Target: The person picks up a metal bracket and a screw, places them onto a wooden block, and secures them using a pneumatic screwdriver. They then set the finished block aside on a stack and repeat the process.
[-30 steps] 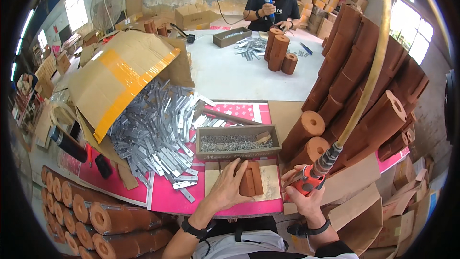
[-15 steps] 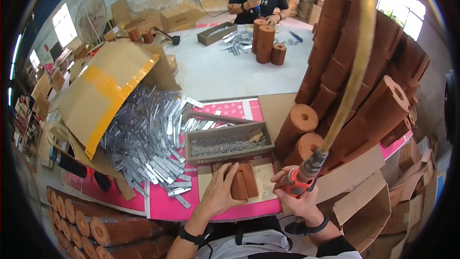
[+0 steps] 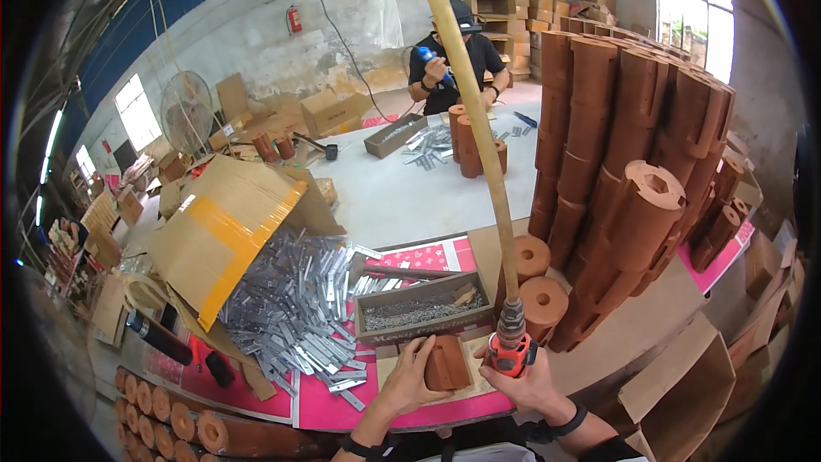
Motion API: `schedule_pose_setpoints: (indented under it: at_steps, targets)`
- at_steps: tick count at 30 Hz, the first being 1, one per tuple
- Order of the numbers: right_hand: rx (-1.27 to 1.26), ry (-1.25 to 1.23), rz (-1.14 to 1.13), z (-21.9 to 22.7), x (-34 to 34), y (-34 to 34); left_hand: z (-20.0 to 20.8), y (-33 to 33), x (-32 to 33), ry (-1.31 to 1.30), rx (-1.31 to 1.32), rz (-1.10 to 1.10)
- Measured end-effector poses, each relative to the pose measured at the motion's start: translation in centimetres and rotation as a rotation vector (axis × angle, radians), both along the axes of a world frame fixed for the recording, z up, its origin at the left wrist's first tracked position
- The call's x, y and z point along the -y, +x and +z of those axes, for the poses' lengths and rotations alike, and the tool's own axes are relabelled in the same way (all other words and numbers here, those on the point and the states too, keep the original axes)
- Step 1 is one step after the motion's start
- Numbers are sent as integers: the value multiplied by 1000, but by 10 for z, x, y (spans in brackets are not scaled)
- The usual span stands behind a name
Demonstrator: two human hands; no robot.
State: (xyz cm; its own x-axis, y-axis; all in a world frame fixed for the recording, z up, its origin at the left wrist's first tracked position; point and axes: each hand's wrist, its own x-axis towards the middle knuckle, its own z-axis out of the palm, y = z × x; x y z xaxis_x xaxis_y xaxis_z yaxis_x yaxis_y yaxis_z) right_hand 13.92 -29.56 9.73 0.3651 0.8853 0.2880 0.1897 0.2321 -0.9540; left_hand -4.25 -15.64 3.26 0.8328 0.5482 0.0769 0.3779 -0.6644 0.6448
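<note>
Two hands busy: left hand [image 3: 409,379] now cupping brown block [image 3: 446,364], prev flat; right hand [image 3: 523,381] grip wrapped round orange tool [image 3: 511,351], steady — fastening imminent, prob.

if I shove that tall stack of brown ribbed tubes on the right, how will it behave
The tube stack would probably topple: its columns stand tall and lean on each other. Loose tubes would likely roll, being round. They look thick-walled with hollow cores, so probably stiff rather than floppy.

A tipped brown cardboard box with a yellow tape stripe [image 3: 227,235] lies open on the table [image 3: 410,197], beside a heap of flat silver metal brackets [image 3: 299,316]. A tall stack of brown hexagonal-bore tubes [image 3: 629,171] stands right. At the far table edge, a person in black [image 3: 453,56] holds a blue tool.
</note>
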Motion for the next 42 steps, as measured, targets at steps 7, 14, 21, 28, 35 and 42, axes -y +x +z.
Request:
schedule_pose_setpoints:
  at_steps: [7, 14, 21, 28, 35, 42]
  targets:
    - [-1, -35, -4, -10, 0, 1, 0, 1, -2, 22, -13, -2]
    - [22, 14, -26, -3, -1, -4, -3, 0, -1, 11, 15, 1]
    - [-2, -13, -5, 0, -3, -6, -3, -1, -3, 19, 25, -1]
    - [-72, -19, 2, 1, -3, -8, -6, -1, -4, 7, 67, -10]
    - [-82, -17, -13, 1, -1, -9, 16, -7, -12, 1, -7, -16]
    - [-42, -19, -2, -3, -3, -3, 23, -6, -74, 20, 186, 257]
